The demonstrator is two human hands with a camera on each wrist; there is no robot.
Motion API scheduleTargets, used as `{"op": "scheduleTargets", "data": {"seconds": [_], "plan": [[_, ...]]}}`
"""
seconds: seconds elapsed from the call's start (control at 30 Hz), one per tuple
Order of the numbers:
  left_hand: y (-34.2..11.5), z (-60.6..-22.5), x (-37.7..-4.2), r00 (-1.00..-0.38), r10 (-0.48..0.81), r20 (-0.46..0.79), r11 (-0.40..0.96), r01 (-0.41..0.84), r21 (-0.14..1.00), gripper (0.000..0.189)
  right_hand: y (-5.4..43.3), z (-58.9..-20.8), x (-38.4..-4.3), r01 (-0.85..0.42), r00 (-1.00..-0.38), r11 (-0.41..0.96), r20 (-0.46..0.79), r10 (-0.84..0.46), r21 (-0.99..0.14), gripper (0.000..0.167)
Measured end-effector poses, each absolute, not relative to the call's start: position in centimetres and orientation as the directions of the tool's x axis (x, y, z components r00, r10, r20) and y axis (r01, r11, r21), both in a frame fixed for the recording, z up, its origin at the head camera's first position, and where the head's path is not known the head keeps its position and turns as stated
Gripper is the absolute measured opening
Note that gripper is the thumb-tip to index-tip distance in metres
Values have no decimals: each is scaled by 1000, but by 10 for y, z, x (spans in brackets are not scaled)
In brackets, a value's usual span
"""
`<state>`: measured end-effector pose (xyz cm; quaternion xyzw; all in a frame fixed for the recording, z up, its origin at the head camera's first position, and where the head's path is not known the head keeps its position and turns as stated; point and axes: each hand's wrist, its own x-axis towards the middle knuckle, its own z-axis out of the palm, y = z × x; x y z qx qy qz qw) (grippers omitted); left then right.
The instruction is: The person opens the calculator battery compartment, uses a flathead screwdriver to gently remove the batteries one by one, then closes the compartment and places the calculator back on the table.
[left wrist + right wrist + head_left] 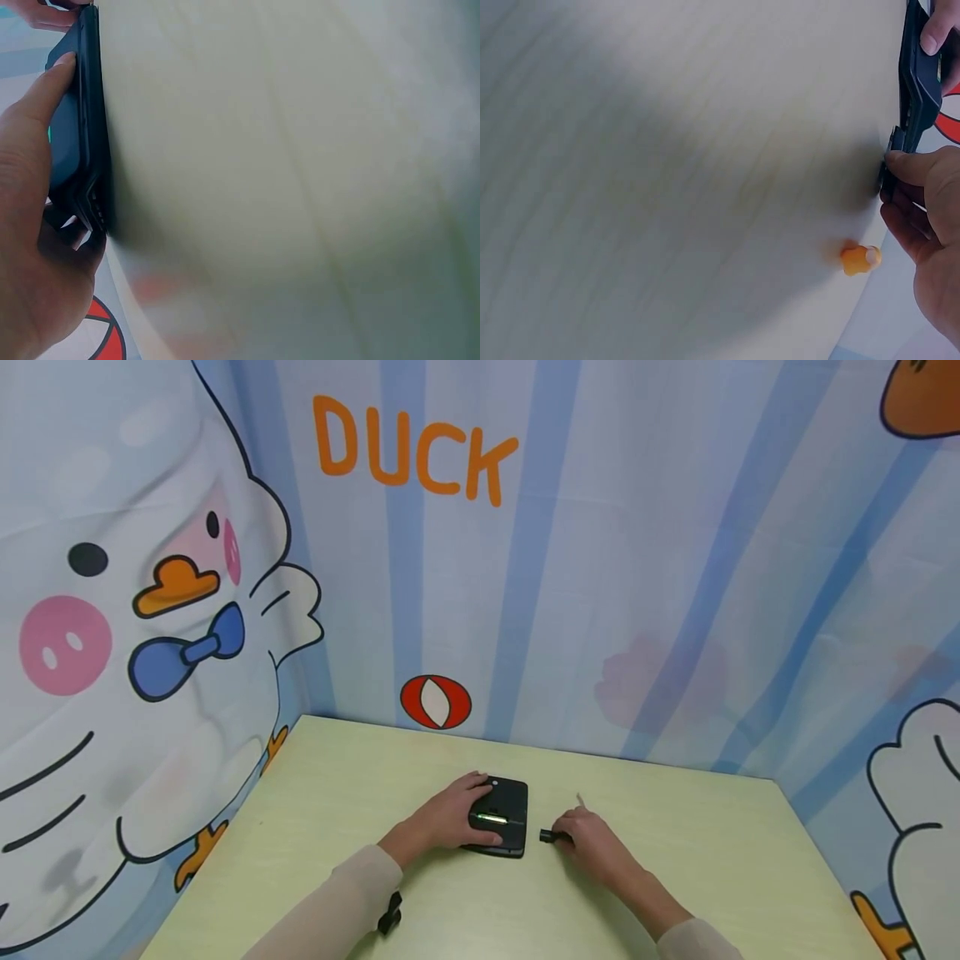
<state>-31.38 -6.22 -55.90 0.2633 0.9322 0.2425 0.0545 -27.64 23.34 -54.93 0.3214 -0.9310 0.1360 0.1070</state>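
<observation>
A flat black device (513, 802) with a wedge-shaped side lies on the table, with a green battery (492, 818) showing in a slot on its upper face. My left hand (457, 814) grips it from the left, thumb on the near part of that face and fingers at the far edge. Just right of the device, my right hand (588, 839) pinches a small flat black piece (551, 836) between thumb and fingers. In the right wrist view this piece (889, 169) is close to the device's end; whether they touch I cannot tell.
Pale yellow table (337, 777) under both hands. A small orange object (859, 259) sits beyond my right hand. Cartoon-printed curtains (637, 527) stand along the back and sides. A black strap piece (390, 914) shows at my left sleeve.
</observation>
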Motion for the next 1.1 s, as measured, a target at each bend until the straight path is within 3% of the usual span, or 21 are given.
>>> {"op": "scheduleTargets", "data": {"seconds": [0.5, 1.1], "plan": [[-62, -560, -315, -856, 516, 20, 750, 463, 471, 100, 234, -552, -272, -561, -821, 797, 269, -503, -224, 15], [-62, -562, -316, -854, 519, 24, 748, 467, 472, 100, 254, -536, -273, -559, -808, 817, 314, -498, -141, 24]]}}
